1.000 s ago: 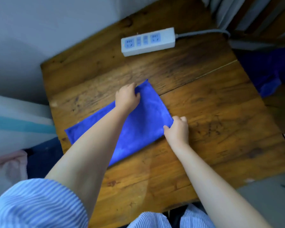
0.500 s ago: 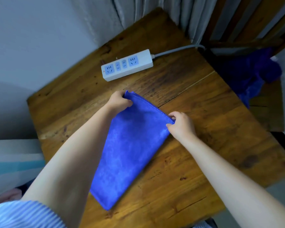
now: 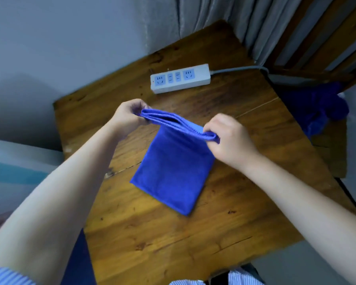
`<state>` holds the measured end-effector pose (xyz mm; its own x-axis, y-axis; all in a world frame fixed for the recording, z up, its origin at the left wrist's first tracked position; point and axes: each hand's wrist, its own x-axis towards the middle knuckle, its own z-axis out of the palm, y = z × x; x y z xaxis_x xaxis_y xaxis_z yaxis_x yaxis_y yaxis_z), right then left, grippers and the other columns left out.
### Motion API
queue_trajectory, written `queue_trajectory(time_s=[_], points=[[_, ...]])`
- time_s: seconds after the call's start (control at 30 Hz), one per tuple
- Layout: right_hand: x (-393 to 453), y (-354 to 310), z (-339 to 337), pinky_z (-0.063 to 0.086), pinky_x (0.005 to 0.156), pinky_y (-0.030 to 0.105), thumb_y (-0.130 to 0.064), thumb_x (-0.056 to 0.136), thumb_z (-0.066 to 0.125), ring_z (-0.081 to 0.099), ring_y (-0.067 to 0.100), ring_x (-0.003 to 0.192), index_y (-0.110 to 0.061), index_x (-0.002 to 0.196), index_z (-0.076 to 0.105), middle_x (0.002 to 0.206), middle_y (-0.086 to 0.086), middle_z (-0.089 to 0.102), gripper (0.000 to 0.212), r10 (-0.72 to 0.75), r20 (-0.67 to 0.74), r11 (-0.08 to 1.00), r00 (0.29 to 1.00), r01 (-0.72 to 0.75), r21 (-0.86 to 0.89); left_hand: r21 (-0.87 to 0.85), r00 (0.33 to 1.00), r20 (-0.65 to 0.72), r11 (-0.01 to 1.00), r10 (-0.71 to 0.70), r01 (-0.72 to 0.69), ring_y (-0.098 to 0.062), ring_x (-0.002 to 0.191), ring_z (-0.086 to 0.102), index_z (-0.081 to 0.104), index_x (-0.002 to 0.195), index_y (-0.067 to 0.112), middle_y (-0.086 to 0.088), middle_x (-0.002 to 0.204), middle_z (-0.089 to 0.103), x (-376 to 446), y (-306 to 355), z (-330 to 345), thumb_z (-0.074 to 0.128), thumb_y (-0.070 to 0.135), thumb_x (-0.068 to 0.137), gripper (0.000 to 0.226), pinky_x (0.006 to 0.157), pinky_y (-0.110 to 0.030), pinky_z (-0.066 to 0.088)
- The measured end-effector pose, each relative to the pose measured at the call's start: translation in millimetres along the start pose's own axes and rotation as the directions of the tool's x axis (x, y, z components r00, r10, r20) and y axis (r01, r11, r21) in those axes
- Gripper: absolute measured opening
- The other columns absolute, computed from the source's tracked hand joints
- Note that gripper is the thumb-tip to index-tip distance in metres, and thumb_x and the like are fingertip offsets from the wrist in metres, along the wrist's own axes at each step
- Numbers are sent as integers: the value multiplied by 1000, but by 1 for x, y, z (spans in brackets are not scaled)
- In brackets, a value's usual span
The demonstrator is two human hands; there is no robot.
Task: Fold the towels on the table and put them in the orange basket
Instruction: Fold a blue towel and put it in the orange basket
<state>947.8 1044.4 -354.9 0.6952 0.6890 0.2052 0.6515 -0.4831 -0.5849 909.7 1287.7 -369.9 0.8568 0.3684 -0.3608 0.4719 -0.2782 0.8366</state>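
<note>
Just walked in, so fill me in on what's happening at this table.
A person is folding a blue towel on a wooden table. The left hand and the right hand each pinch one end of its far edge, raised off the wood, while the near part lies on the table. A white power strip sits beyond it. More blue cloth is heaped off to the right. No orange basket is in view.

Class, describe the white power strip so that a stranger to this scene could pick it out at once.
Start at the wooden table and look to its far side, near the grey curtain. The white power strip lies flat there, beyond the blue towel. It alone is white and hard, with a grey cable trailing off.
</note>
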Motion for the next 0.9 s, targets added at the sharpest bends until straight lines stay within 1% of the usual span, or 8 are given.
queue_trajectory(time_s=[0.13, 0.23, 0.33, 0.43, 0.57, 0.7, 0.8, 0.9], points=[[-49, -32, 34, 45, 69, 33, 1, 47, 61, 64, 30, 61, -3, 63, 66, 63, 14, 63, 17, -64, 79, 995, 995, 70, -72, 145, 998, 62, 989, 3, -12, 3, 64, 57, 46, 60, 12, 1, 78, 58, -42, -41, -13, 58, -25, 71, 41, 60, -9, 46], [-83, -45, 61, 49, 86, 38, -1, 46, 63, 65, 26, 63, -6, 60, 66, 64, 8, 63, 15, -87, 107, 990, 990, 98, -101, 381, 994, 52, 918, 99, -111, -19, 84, 56, 61, 70, 2, -10, 86, 57, -64, -67, -14, 59, -22, 67, 25, 73, -25, 42], [-105, -51, 80, 49, 87, 46, -2, 52, 60, 67, 22, 68, -9, 59, 65, 66, 4, 64, 11, -110, 123, 980, 986, 128, -149, 531, 984, 56, 829, 170, -173, -30, 95, 58, 66, 76, -6, -22, 94, 63, -77, -90, -12, 58, -21, 65, 20, 77, -30, 42], [-119, -54, 95, 50, 88, 37, -6, 66, 46, 67, 20, 70, -11, 58, 63, 66, 2, 64, 20, -136, 196, 965, 971, 174, -196, 587, 983, 71, 790, 167, -177, -36, 99, 57, 65, 76, -7, -22, 101, 63, -87, -110, -7, 53, -21, 62, 22, 80, -38, 48], [-129, -51, 110, 53, 84, 40, -5, 69, 43, 68, 21, 71, -10, 57, 63, 65, 3, 65, 25, -155, 240, 944, 959, 215, -251, 629, 987, 28, 765, 159, -141, -34, 102, 56, 63, 79, -5, -17, 107, 62, -100, -133, 0, 53, -20, 64, 24, 78, -37, 47], [-135, -44, 117, 54, 82, 42, -1, 61, 69, 70, 23, 76, -9, 62, 68, 72, 6, 69, 8, -209, 272, 920, 939, 283, -272, 645, 994, -16, 761, 108, -72, -33, 109, 52, 63, 92, -1, -14, 114, 60, -109, -145, 2, 49, -17, 70, 31, 81, -34, 43], [-141, -41, 117, 54, 80, 47, 1, 46, 81, 70, 24, 82, -6, 73, 73, 82, 9, 72, 29, -278, 363, 900, 889, 373, -226, 677, 995, -61, 736, 82, -19, -34, 112, 49, 61, 102, -1, -16, 118, 58, -118, -145, 5, 47, -17, 70, 39, 83, -36, 43], [-134, -31, 105, 52, 79, 51, 4, 47, 78, 70, 29, 84, -2, 82, 74, 89, 15, 72, 36, -325, 339, 900, 883, 399, -178, 720, 945, -18, 660, 326, -213, -42, 94, 62, 64, 89, -9, -25, 102, 65, -126, -129, 11, 48, -18, 62, 33, 75, -44, 52]])
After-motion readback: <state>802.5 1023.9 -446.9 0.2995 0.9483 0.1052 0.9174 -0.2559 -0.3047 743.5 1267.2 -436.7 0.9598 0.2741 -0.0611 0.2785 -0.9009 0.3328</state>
